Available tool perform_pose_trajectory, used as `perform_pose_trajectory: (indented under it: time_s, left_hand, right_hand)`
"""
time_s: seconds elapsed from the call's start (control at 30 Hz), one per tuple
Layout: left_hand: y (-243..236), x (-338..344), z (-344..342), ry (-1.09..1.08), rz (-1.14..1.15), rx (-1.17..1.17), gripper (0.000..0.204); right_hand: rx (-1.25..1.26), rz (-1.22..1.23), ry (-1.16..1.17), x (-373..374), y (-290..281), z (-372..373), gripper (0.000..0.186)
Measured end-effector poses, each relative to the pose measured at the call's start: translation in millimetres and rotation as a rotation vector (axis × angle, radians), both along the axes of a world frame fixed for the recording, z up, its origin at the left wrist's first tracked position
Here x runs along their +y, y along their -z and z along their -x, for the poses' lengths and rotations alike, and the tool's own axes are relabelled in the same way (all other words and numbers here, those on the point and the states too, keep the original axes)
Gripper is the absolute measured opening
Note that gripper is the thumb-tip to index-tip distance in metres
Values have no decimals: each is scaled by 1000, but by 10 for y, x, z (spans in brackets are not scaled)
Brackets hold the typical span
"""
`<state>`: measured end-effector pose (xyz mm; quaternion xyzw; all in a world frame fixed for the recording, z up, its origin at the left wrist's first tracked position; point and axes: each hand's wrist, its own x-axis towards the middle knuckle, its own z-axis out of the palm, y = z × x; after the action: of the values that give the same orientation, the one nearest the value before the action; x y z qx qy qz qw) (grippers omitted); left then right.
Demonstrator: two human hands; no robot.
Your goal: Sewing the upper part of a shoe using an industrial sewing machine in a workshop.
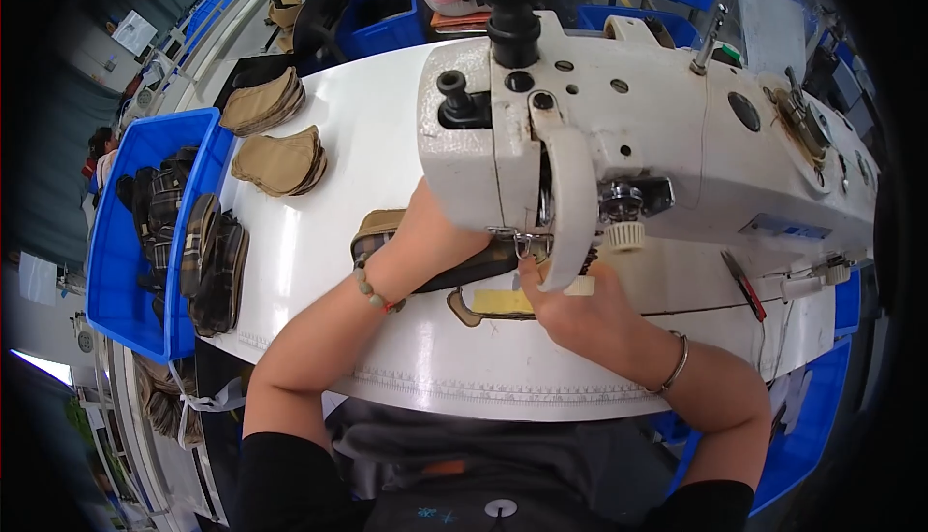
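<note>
A dark plaid fabric shoe piece (464, 271) with a tan edge lies under the head of a white sewing machine (657, 136). My left hand (440, 228) rests on it from the left; the machine's head hides its fingers. On the right, my right hand (585, 310) is closed at the piece's edge, its fingers bent close to the presser foot (522, 242). Part of that hand sits behind the machine's pale curved guard (572, 203). Just below the work, a small tan-edged piece (464, 308) lies beside a yellow strip (501, 302).
Two stacks of tan sole-shaped pieces (280, 162) stand at the table's far left. A blue bin (101, 290) holds several plaid pieces, with more plaid pieces (215, 271) leaning beside it. Red-handled snips (742, 286) lie right of the machine's needle area.
</note>
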<state>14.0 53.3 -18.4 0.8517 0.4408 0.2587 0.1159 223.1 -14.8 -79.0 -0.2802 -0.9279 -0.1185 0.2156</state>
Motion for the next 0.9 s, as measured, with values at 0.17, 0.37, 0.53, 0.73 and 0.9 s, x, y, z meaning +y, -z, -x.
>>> perform_pose_trajectory:
  time_s: [0.17,0.37,0.53,0.73,0.9]
  left_hand:
    - [-175,-380,107,55,-301,206,26]
    - [-148,-478,71,187,-149,282,23]
    - [-75,-375,114,86,-115,85,19]
    - [-57,-360,124,63,-63,3,19]
    - [-88,-338,84,73,7,-134,15]
  right_hand:
    - [35,-30,-5,22,-200,-7,32]
    - [273,717,248,35,-335,-16,19]
    - [460,406,137,106,-304,-97,13]
    - [353,329,145,84,-365,-128,8]
    - [362,419,92,61,-229,-43,8]
